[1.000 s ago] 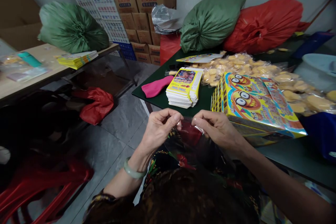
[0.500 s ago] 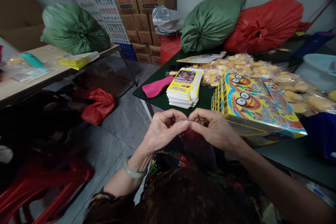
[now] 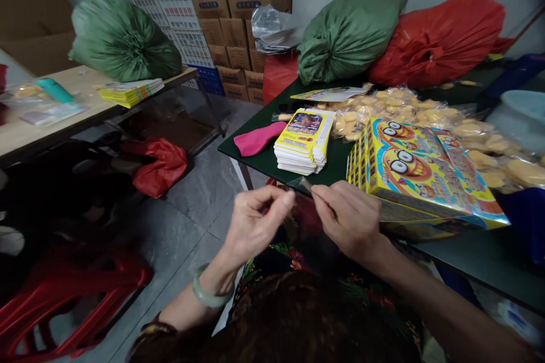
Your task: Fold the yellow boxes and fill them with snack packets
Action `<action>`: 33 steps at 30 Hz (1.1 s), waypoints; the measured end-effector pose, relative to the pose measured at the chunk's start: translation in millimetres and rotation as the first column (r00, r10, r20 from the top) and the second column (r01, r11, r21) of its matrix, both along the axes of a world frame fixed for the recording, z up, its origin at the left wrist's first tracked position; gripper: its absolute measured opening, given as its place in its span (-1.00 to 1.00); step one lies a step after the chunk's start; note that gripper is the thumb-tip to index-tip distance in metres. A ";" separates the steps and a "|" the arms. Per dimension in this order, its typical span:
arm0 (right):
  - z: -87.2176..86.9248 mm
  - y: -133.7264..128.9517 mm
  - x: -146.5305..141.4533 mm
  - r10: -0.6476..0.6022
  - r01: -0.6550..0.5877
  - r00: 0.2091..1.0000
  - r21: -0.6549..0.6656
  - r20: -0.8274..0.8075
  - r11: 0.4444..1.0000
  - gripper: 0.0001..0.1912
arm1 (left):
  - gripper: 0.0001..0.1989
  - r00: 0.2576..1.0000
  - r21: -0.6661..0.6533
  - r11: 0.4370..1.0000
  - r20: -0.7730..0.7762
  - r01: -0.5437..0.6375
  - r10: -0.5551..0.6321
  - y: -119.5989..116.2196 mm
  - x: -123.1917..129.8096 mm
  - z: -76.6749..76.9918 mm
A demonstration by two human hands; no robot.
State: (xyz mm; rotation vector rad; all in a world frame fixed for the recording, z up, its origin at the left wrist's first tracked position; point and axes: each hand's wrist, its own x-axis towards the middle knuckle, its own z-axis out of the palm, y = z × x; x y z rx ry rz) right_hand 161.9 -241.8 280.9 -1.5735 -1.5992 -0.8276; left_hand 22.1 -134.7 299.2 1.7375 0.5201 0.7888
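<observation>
A small piece of clear plastic film (image 3: 301, 182) shows between my two hands, in front of the dark green table. My right hand (image 3: 352, 216) pinches its right end between thumb and forefinger. With thumb and forefinger pressed together, my left hand (image 3: 259, 220) is closed at the film's left side; the film's edge there is hard to make out. A pale green bangle (image 3: 208, 289) circles my left wrist. Just beyond my hands stands a stack of yellow and white printed cards (image 3: 300, 144), with a pink cloth-like piece (image 3: 259, 139) at its left.
Yellow cartoon-printed boxes (image 3: 426, 173) sit at the right table edge. Behind them lie many clear-wrapped yellowish pieces (image 3: 395, 103). Green (image 3: 349, 34) and red sacks (image 3: 438, 42) fill the table's back. A red plastic stool (image 3: 85, 300) stands on the floor at left.
My hands, with fingertips touching before, have moved apart, and the clear film now shows between them. The camera view has shifted slightly.
</observation>
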 end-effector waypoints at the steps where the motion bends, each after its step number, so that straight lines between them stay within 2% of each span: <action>1: -0.8 0.6 -1.3 -0.002 0.000 0.997 0.021 0.075 1.000 -0.90 | -0.69 0.997 -0.110 0.991 0.008 0.073 -0.072 -5.7 0.6 -1.9; 3: -0.5 0.8 -3.4 0.008 -0.016 0.985 0.047 0.172 0.999 -0.93 | -0.66 0.990 -0.284 0.949 0.064 0.138 -0.125 -12.1 3.0 -6.5; 5: 1.4 -0.1 -4.5 0.025 -0.034 0.975 0.040 0.220 0.999 -0.91 | -0.65 0.990 -0.407 0.904 0.107 0.133 -0.097 -12.4 5.0 -10.5; 9: 4.8 -2.2 -4.9 0.030 -0.032 0.970 0.005 0.241 0.999 -0.85 | -0.67 0.990 -0.503 0.854 0.108 0.135 -0.092 -7.8 4.5 -11.2; 15: 5.3 -2.5 -4.7 0.022 -0.024 0.968 0.005 0.249 1.000 -0.83 | -0.72 0.988 -0.525 0.839 0.117 0.146 -0.099 -8.4 3.4 -6.9; 22: 1.0 -0.5 -5.4 0.037 -0.034 0.970 -0.015 0.242 0.999 -0.86 | -0.74 0.980 -0.531 0.826 0.161 0.188 -0.120 -7.7 4.5 -10.7; 24: 1.8 -1.4 -6.1 0.042 -0.031 0.987 -0.071 0.157 0.997 -0.88 | -0.75 0.974 -0.524 0.826 0.185 0.207 -0.127 -7.5 4.8 -12.7; 26: 7.1 -4.1 -6.5 0.091 -0.095 0.995 -0.160 -0.032 0.983 -0.91 | -0.77 0.972 -0.514 0.833 0.201 0.207 -0.117 -7.4 5.2 -14.9; 29: 19.9 -9.4 -6.9 0.173 -0.234 0.938 -0.178 -0.302 0.956 -0.81 | -0.78 0.975 -0.484 0.854 0.193 0.190 -0.108 -8.4 5.9 -17.0; 31: 26.3 -11.3 -8.2 0.158 -0.209 0.941 -0.144 -0.301 0.967 -0.86 | -0.78 0.978 -0.445 0.877 0.168 0.184 -0.120 -10.3 6.6 -16.7; 33: 27.8 -11.5 -10.3 0.097 -0.132 0.976 -0.172 -0.196 0.976 -0.86 | -0.79 0.982 -0.368 0.913 0.133 0.176 -0.135 -12.9 7.6 -15.1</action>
